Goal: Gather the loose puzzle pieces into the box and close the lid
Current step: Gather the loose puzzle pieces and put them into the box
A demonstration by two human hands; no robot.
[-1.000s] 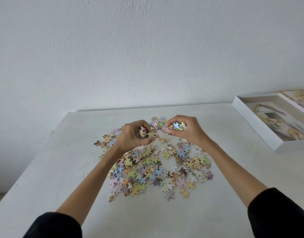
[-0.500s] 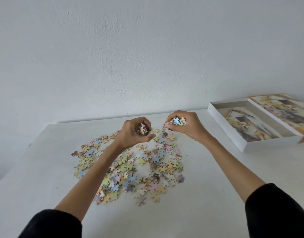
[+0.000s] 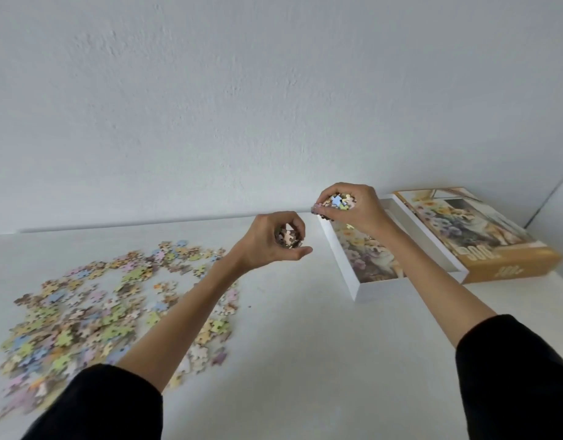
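Observation:
Loose pastel puzzle pieces [image 3: 92,312] lie scattered over the left half of the white table. My left hand [image 3: 270,239] grips a handful of pieces in the air, between the pile and the box. My right hand [image 3: 350,208] grips another handful above the far left corner of the open white box [image 3: 346,265], whose floor shows a printed flower picture. The orange lid [image 3: 483,236] with the same picture lies face up right beside the box, on its right.
The white table [image 3: 305,360] meets a plain white wall [image 3: 273,106] at the back. A second wall closes off the corner at the far right behind the lid.
Both hands have lifted off the pile with their handfuls and moved right toward the box. My view has swung right, so the pile sits further left.

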